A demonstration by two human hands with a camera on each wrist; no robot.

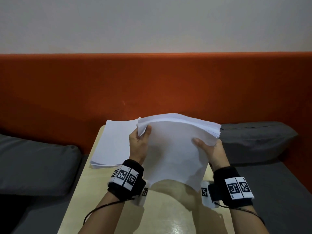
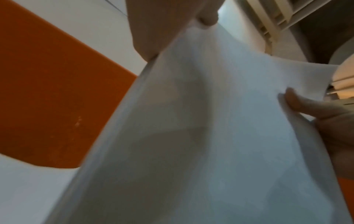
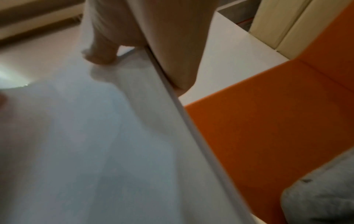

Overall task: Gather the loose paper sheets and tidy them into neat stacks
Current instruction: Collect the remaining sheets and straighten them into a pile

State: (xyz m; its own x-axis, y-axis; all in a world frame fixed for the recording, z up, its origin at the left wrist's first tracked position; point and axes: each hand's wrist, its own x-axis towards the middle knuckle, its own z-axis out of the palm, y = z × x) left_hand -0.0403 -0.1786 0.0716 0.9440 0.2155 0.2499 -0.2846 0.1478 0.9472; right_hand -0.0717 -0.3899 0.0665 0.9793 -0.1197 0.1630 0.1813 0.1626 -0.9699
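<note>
Room: a pale wall [image 1: 152, 22] above an orange padded backrest [image 1: 67, 92]; grey cushions [image 1: 33, 168] lie to both sides.
Surface: a light wooden table [image 1: 168, 217] with a glossy top, standing between the cushions.
Left stack: a flat stack of white sheets [image 1: 113, 142] rests on the table's far left part, its edges roughly squared.
Left hand: the left hand [image 1: 137, 146] grips the held bundle's upper left corner, thumb in front on the top sheet and fingers curled behind it; a black wristband with printed markers sits on the wrist.
Held bundle: a thick bundle of white sheets [image 1: 175, 149] is lifted off the table between both hands, bowed upward, its far edges fanned and uneven at the right.
Right hand: the right hand [image 1: 211, 152] clamps the bundle's right side, thumb [image 2: 298, 101] pressed on the front sheet, fingers [image 3: 182, 45] behind the pile.
Position: the bundle hangs over the table's middle, just beside the left stack.
</note>
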